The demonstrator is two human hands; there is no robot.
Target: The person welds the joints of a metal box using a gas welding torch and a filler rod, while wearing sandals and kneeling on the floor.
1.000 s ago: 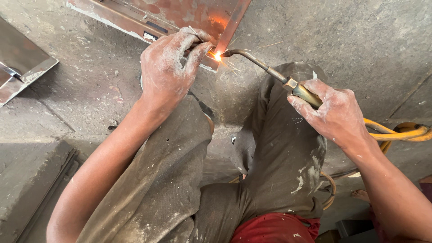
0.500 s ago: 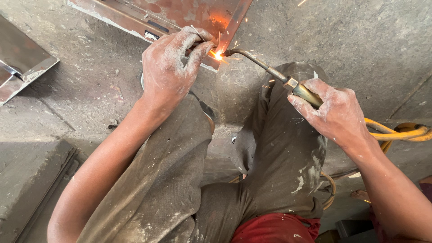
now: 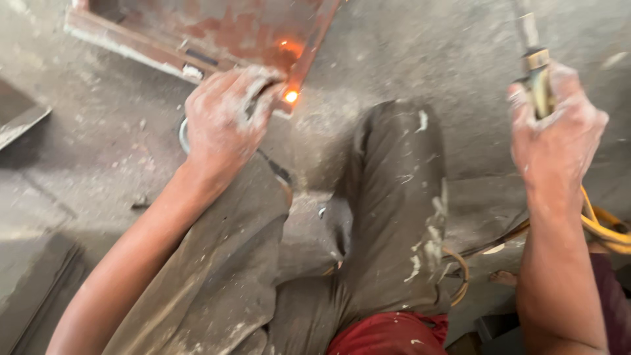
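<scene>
fingers of left hand (image 3: 223, 121) clenched by glowing rusty frame (image 3: 217, 33); right hand (image 3: 559, 128) grasping torch (image 3: 536, 69).

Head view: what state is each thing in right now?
Metal frame: rusty, flat on the floor, corner glowing orange.
Glowing spot: lit, red-hot.
Torch: gripped upright, away from the frame; flame not visible.
Left hand: dusty, pressing on the frame's edge.
Right hand: closed round the torch.
Yellow hose: slack, curved.

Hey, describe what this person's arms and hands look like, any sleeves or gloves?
No gloves and no sleeves in view: both forearms are bare. The left hand and right hand are smeared with pale, chalky dust, thickest over the knuckles and fingers.
</scene>
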